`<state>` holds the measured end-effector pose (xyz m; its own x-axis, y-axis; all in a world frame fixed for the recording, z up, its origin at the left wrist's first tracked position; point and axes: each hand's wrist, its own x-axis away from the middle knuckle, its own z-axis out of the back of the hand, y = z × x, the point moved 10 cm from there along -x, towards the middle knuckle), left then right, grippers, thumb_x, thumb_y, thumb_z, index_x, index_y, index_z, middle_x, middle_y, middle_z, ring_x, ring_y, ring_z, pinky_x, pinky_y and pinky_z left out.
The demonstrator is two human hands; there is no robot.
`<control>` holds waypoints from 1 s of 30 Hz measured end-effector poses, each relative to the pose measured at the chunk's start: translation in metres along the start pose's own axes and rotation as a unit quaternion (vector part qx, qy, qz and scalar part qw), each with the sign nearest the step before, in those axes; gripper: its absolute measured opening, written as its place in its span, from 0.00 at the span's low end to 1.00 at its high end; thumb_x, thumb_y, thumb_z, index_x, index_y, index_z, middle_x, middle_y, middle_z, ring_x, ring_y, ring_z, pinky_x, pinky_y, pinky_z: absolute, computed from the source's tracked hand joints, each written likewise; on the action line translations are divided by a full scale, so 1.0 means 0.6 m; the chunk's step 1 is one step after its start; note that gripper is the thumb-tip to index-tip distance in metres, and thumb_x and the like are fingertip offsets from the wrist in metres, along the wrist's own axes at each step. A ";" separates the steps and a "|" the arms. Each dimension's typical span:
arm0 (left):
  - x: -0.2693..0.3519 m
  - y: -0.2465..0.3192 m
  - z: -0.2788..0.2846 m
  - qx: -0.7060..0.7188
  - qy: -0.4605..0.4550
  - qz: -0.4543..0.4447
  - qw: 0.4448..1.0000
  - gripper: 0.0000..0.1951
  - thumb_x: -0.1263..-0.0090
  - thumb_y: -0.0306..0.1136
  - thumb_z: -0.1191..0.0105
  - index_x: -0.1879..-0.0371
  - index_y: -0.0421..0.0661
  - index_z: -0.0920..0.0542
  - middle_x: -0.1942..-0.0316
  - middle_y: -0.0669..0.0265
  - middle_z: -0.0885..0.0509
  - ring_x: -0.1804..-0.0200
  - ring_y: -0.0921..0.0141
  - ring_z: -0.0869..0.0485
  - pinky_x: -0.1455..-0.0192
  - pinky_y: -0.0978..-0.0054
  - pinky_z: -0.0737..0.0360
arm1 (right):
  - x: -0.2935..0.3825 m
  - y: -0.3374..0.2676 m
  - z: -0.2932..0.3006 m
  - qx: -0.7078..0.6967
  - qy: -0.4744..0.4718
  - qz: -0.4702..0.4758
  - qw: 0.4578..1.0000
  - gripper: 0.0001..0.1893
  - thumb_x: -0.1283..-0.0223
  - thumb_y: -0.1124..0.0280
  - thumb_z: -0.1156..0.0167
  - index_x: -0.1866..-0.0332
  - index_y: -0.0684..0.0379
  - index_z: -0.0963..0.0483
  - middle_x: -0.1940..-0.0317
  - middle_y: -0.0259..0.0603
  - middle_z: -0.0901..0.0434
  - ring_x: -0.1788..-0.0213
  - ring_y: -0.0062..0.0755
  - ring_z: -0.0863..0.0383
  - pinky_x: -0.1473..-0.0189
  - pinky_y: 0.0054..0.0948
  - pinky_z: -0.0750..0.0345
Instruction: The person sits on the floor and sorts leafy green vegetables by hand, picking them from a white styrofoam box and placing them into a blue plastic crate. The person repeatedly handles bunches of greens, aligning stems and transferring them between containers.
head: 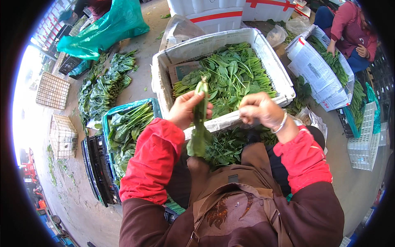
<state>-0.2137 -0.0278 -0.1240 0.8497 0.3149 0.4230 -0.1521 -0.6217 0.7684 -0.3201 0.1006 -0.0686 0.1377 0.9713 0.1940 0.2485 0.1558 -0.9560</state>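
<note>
My left hand [189, 106] grips a small bunch of leafy greens [200, 114], its pale root end up and its leaves hanging down over my lap. To the right, my right hand [259, 109] is curled with a bracelet at the wrist; whether something thin is between its fingers cannot be told. Both hands are over the near rim of a white foam box [271, 55] lined with newspaper. Inside it lie spinach-like greens [231, 69], stems mostly outward. Loose leaves [223, 148] lie between the box and my lap.
At left stand a crate of greens with green plastic lining [129, 126], black crates [98, 166] and a heap of greens [103, 89] on the floor. At upper right a person [348, 34] reaches into another newspaper-lined box [321, 71]. White foam boxes [206, 15] stand beyond.
</note>
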 end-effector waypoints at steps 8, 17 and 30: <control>0.022 0.111 0.073 -0.034 0.114 -0.139 0.983 0.09 0.33 0.35 0.41 0.61 0.45 0.23 0.82 0.78 0.38 0.80 0.81 0.37 0.80 0.83 0.39 | 0.009 0.274 -0.103 0.658 -0.224 -0.080 0.714 0.09 0.51 0.72 0.42 0.63 0.48 0.20 0.61 0.42 0.18 0.58 0.46 0.17 0.59 0.42 0.22; 0.093 0.245 0.169 -0.057 0.212 -0.294 0.930 0.19 0.26 0.45 0.53 0.57 0.37 0.24 0.70 0.60 0.17 0.67 0.67 0.17 0.63 0.72 0.20 | -0.023 0.279 -0.073 0.656 -0.138 -0.092 0.736 0.21 0.43 0.45 0.43 0.72 0.54 0.21 0.74 0.45 0.18 0.66 0.50 0.18 0.65 0.45 0.23; 0.235 0.346 0.231 0.051 0.304 -0.482 0.820 0.15 0.26 0.40 0.52 0.63 0.38 0.25 0.81 0.71 0.30 0.82 0.80 0.37 0.79 0.80 0.39 | -0.082 0.194 -0.081 0.299 -0.126 -0.148 0.934 0.11 0.44 0.64 0.36 0.74 0.60 0.21 0.83 0.36 0.23 0.75 0.17 0.23 0.71 0.25 0.26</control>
<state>-0.0552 -0.2119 0.0287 0.1376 0.9754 -0.1720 0.5116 0.0786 0.8556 -0.2516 0.0625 -0.1785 -0.1016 0.8698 0.4829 -0.3516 0.4227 -0.8353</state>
